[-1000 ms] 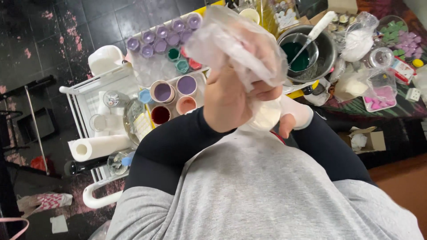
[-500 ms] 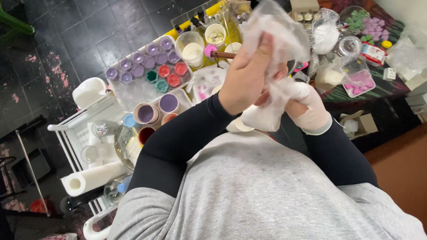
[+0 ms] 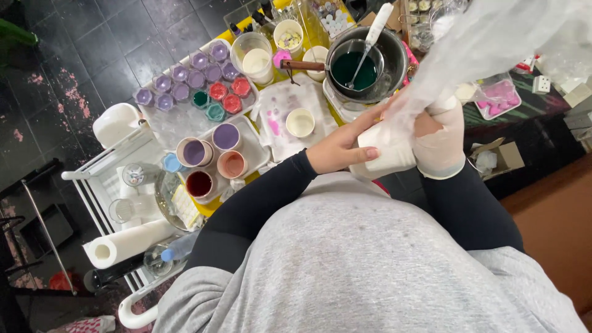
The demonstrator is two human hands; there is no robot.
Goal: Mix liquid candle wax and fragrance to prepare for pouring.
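A clear plastic bag [image 3: 487, 43] with a white lump at its bottom [image 3: 385, 154] is held in front of my chest, and its loose top stretches up toward the upper right. My left hand [image 3: 342, 145] is bare and grips the lower end of the bag with thumb and fingers. My right hand [image 3: 441, 145] wears a white glove and clasps the bag just above the lump. Beyond the hands stands a metal pot [image 3: 394, 52] of dark green liquid with a white spatula [image 3: 373, 31] in it.
A small cream cup [image 3: 300, 122] sits on a stained white sheet. Left of it are trays of purple, red and teal filled cups [image 3: 203, 80] and larger cups [image 3: 213, 154]. A white cart [image 3: 102, 179] carries a paper roll [image 3: 129, 242]. A cardboard box [image 3: 496, 160] lies on the floor at right.
My left hand has come down from clutching the bag high in front of me to its lower end. The bag now stretches up to the right, uncovering the pot.
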